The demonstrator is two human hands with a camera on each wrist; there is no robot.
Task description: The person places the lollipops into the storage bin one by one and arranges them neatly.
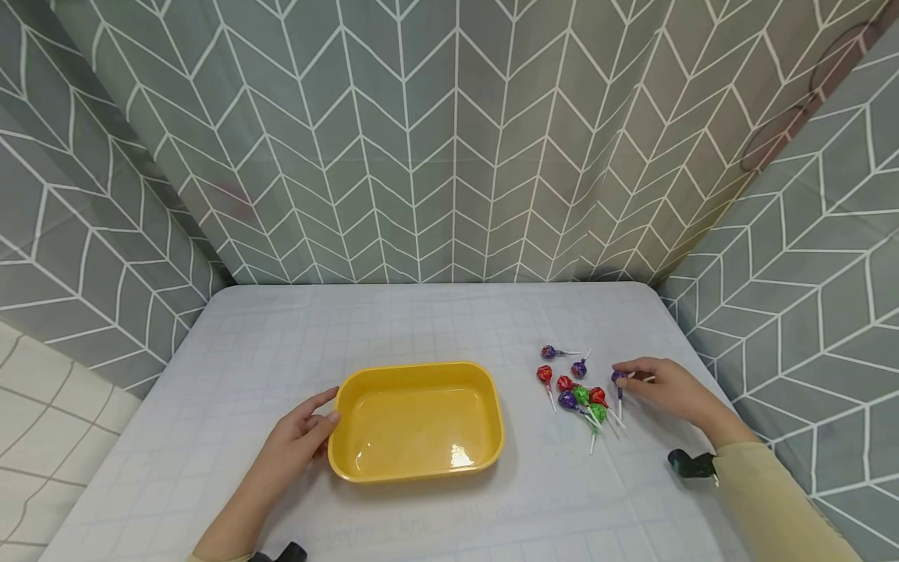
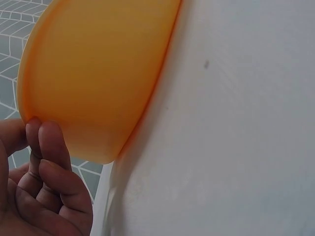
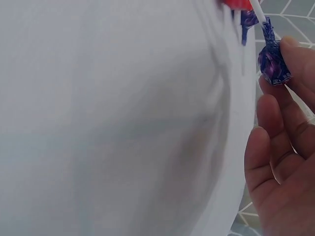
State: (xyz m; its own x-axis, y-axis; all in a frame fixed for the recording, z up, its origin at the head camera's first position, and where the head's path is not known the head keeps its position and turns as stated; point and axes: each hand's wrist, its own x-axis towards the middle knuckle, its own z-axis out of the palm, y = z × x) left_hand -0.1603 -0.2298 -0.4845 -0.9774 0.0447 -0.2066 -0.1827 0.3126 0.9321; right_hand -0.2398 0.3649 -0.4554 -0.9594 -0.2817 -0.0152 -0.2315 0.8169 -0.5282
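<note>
Hands at a yellow tray and a scatter of lollipops.
Head view: left hand point(image 1: 298, 433) touching yellow tray point(image 1: 417, 420) at 9 o'clock, grip relaxed; right hand point(image 1: 663, 388) pinching purple lollipop point(image 1: 618, 378), 3 o'clock of the tray on the table point(image 1: 421, 320). Left wrist: fingertips point(image 2: 47, 132) against tray rim. Right wrist: lollipop point(image 3: 272, 61) between fingertips.

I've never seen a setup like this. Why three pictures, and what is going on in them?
There is no machine here: a person works with bare hands and wears three cameras. The wide picture comes from the head; the other two come from the wrists, so they look odd and very close. On the table stand a yellow tray, with nothing in it, and a cluster of lollipops in red, green and purple. The left hand touches the tray's edge, seen close from the left wrist. The right hand pinches a purple lollipop.
</note>
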